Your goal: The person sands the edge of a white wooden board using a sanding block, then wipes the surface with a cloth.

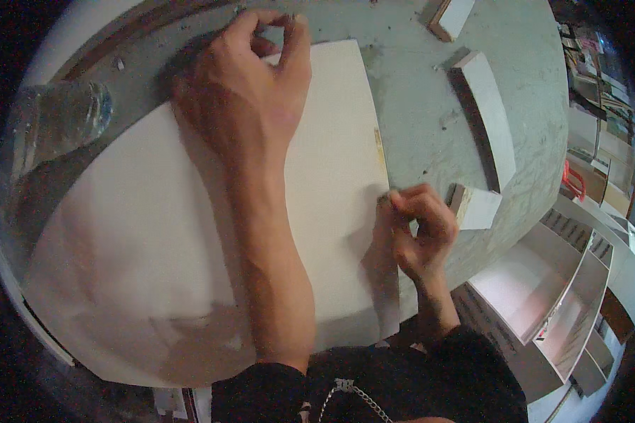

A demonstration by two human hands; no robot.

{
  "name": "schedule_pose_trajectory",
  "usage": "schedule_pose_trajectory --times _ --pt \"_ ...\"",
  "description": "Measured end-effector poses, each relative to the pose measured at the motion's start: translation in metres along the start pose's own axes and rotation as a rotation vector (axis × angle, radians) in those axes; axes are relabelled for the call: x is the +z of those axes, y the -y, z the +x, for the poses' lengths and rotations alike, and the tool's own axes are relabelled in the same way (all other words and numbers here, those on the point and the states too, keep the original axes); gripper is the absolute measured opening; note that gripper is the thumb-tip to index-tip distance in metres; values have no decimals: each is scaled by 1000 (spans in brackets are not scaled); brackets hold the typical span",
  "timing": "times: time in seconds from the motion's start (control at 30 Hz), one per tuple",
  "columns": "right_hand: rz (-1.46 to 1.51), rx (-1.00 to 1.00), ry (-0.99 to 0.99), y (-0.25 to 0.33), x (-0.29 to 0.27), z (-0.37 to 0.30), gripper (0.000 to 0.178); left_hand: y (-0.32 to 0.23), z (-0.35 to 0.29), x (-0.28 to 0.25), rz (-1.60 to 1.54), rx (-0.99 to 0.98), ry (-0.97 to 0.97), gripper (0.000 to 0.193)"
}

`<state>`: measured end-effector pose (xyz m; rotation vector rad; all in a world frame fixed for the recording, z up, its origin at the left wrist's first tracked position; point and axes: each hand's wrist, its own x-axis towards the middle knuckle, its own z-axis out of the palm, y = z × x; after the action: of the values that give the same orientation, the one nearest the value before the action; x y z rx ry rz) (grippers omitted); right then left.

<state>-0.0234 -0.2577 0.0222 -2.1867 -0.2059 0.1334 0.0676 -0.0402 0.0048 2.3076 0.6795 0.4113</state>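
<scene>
A large white panel (331,211) lies flat on the grey-green tabletop in front of me, its right edge running from the far side down toward my body. My left forearm stretches across it. At its far edge my left hand (254,84) curls with thumb and finger pressed together; something small and dark shows at the tips, too small to name. Beside the panel's right edge, my right hand (427,229) is closed in a pinch, with a small dark bit at its fingertips that I cannot make out.
Right of the panel lie a long white strip (488,116), a short white block (478,208) and another white piece (455,17) at the far edge. A clear plastic-looking object (67,120) is at the left. White open boxes (536,282) stand at the lower right.
</scene>
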Motion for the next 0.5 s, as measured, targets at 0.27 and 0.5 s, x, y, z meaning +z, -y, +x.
schedule_pose_trajectory --times 0.27,0.5 --pt "-151 -230 50 -1 -3 24 21 3 3 -3 11 43 -10 39" --pt "-219 -327 -30 -13 -3 -2 26 -6 1 -2 11 -4 22 39"
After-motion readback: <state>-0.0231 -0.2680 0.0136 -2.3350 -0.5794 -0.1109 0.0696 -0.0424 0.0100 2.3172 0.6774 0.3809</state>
